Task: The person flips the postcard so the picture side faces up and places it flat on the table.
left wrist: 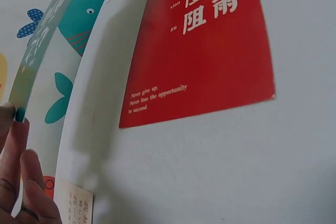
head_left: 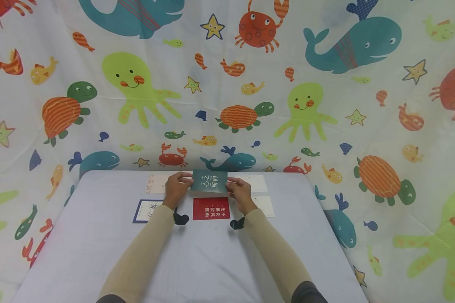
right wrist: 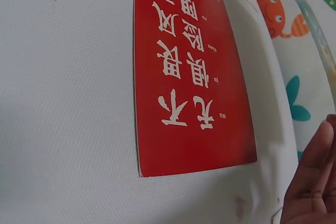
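Note:
A dark teal card [head_left: 209, 187] with white Chinese characters is held up near the table's far edge, tilted toward the head camera. My left hand [head_left: 176, 188] pinches its left edge between thumb and fingers, as the left wrist view shows at the card's end [left wrist: 21, 90]. At the opposite edge, my right hand [head_left: 241, 193] holds it; in the right wrist view the card [right wrist: 317, 30] appears nearly edge-on. Below it on the table lies a red card [head_left: 211, 213] with white characters, between the two wrists and touched by neither hand.
To the left lie a cream card [head_left: 156, 184] and a blue-bordered white card [head_left: 142, 211], partly behind the left hand and arm. Two pale cards, one farther back [head_left: 257, 184] and one nearer [head_left: 264, 206], lie right. A sea-animal curtain [head_left: 212, 92] hangs behind the white-covered table [head_left: 208, 261].

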### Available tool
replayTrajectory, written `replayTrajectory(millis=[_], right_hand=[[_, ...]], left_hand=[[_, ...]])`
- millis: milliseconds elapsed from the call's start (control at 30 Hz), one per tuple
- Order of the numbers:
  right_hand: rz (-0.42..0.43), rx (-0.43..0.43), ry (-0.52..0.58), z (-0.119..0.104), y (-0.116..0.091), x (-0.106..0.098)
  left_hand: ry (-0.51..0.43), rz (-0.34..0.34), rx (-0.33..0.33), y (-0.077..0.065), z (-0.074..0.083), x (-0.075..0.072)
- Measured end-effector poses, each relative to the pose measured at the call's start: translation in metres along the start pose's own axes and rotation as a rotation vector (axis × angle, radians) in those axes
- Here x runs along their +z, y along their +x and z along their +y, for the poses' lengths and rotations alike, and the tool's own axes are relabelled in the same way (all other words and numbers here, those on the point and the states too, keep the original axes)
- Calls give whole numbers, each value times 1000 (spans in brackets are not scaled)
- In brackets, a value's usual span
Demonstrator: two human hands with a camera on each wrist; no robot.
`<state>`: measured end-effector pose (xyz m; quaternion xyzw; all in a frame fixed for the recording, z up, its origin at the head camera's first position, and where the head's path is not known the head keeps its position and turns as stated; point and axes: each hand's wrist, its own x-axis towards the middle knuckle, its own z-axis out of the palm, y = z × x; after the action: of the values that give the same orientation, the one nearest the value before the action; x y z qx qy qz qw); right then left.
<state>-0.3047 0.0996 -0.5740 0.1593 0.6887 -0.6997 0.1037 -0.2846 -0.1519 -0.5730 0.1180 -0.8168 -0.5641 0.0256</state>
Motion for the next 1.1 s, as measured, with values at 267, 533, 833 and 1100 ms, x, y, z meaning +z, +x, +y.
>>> replayTrajectory(millis=[267,533,833,1100], right_hand=[[-29,4,-39,4,2,2],[-36,-7,-89,8,4,4],[-58,-9,-155,9,1,6],[-50,-22,-164,13,1,7]], left_hand=[[37,-21,-14,0,-7,1],[82,-66,-5,2,-9,1],[116,-135,-32,1,-12,1],[137,-123,-2,-1,-15,3]])
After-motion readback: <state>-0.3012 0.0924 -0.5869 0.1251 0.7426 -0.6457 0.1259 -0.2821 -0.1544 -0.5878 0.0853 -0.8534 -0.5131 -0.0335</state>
